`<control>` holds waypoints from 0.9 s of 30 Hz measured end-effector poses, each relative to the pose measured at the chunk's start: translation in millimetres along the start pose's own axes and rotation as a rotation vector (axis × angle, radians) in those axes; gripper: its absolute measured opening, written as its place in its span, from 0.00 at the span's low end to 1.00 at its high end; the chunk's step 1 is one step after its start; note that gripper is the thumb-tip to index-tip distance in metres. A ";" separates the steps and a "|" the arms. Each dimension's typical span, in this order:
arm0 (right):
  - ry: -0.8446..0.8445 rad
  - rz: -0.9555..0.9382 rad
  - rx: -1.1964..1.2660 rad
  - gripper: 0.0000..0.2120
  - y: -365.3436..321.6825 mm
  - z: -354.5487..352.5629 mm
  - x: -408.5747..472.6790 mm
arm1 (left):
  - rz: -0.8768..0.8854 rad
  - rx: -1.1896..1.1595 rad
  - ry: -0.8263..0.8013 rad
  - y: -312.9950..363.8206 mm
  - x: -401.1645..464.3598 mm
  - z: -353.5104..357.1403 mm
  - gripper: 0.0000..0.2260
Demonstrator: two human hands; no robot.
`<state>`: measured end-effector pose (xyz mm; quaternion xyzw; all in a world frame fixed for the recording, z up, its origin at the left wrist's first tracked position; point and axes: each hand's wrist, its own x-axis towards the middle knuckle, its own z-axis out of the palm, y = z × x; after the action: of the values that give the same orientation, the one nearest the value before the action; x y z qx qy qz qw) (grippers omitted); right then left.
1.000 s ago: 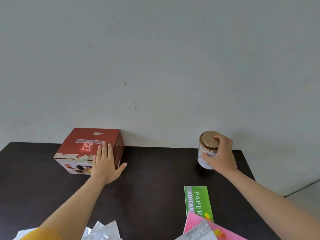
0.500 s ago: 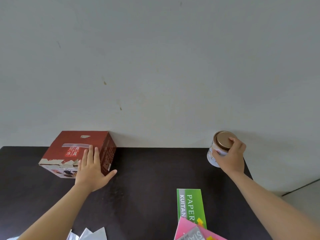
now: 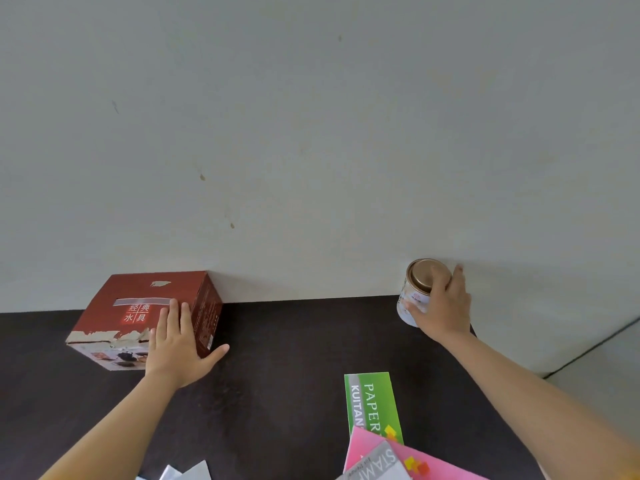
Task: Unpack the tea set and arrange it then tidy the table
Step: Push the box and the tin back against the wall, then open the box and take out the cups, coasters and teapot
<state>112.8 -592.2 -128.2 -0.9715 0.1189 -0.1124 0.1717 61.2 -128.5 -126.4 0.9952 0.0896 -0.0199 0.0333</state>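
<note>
With the box [image 3: 145,317] shut against the wall under the flat, unclenched left hand [image 3: 176,348] and a tin [image 3: 417,292] far right of it grasped by the right hand [image 3: 443,310], unpacking looks unstarted.

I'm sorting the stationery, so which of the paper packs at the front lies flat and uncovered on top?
The pink pack. It overlaps the near end of the green pack, and only a grey card sits on it.
</note>
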 end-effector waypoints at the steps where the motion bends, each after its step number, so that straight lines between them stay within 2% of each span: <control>1: -0.008 0.000 -0.015 0.40 -7.2 -4.6 -5.9 | 0.000 -0.005 -0.004 0.0 -0.2 -0.9 0.55; 5: -0.030 -0.067 -0.036 0.39 -47.5 -22.7 -33.2 | 0.008 -0.038 -0.039 -0.3 -2.0 -6.4 0.54; 9: -0.070 -0.164 0.046 0.36 -105.3 -33.5 -66.7 | 0.001 -0.131 -0.128 -3.0 3.5 -14.0 0.53; 13: -0.094 -0.248 0.096 0.33 -173.9 -34.2 -104.9 | 0.011 -0.437 -0.199 -11.1 9.1 -30.6 0.45; 16: -0.154 -0.325 0.080 0.32 -223.3 -23.9 -129.5 | 0.081 -0.623 -0.128 -31.0 3.3 -38.4 0.37; 19: -0.223 -0.432 0.048 0.31 -281.3 -5.2 -158.0 | 0.139 -0.646 -0.039 -73.3 -7.5 -44.5 0.31; 21: -0.261 -0.506 0.051 0.32 -315.6 8.7 -174.5 | 0.133 -0.624 -0.034 -100.9 -10.6 -47.4 0.28; 24: -0.312 -0.581 0.054 0.33 -356.9 31.2 -191.9 | 0.092 -0.524 -0.061 -137.1 -10.1 -51.9 0.31; 27: -0.333 -0.610 0.027 0.33 -385.1 52.7 -198.9 | 0.132 -0.433 -0.076 -163.5 -5.0 -56.7 0.33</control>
<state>12.2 -170.9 -73.0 -0.9649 -0.2080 0.0001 0.1601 28.8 35.1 -79.9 0.9671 0.0249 -0.0356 0.2506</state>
